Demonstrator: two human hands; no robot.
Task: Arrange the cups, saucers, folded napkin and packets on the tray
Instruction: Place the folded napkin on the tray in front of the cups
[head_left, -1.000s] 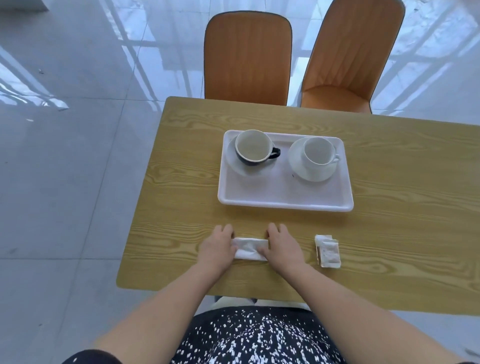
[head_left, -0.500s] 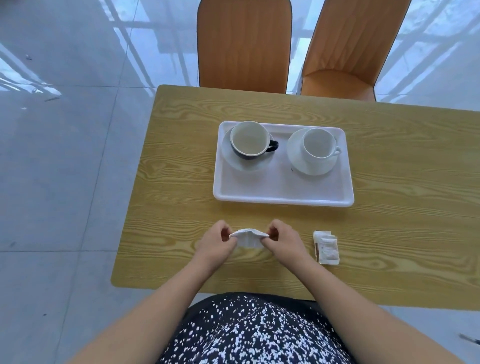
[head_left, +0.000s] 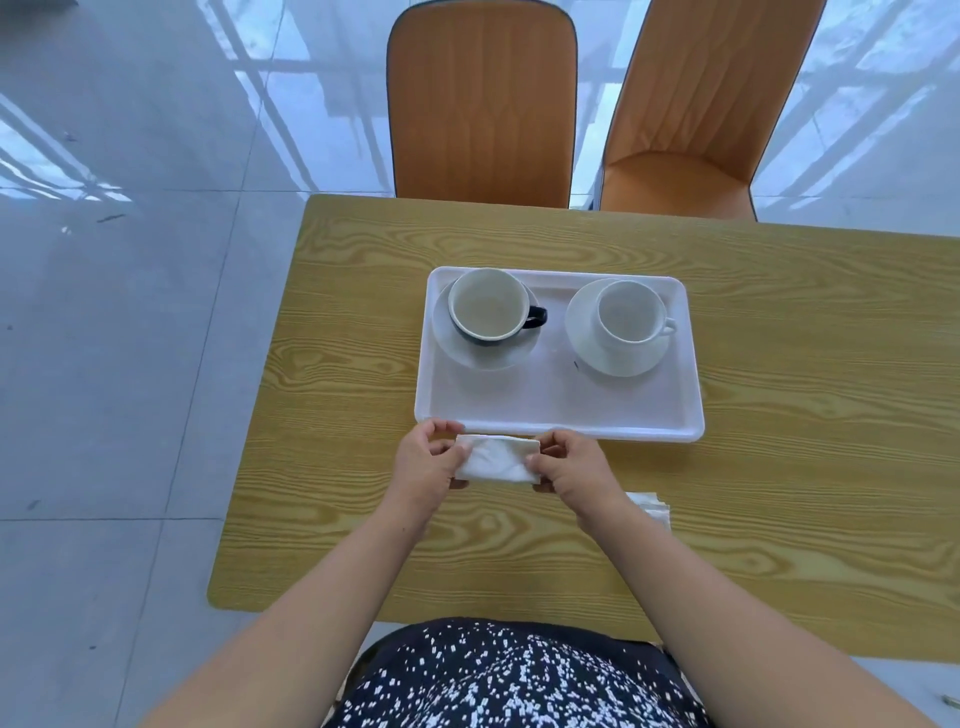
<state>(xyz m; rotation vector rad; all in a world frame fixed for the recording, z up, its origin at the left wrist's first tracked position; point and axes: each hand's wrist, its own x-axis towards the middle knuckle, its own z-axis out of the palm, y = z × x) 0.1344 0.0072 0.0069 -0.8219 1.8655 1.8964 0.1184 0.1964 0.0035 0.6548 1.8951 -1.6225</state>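
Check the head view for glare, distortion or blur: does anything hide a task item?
Head view: window glare streaks only the floor. The wide-angle lens slightly bends the table edges. The tray, dark cup, white cup and the napkin, held by the left hand and right hand, look sharp. The packets are mostly hidden behind the right forearm.

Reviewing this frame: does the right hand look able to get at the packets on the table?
Probably not yet: the right hand pinches the folded napkin together with the left hand. The packets lie close beside its wrist with nothing between, so once freed it likely could.
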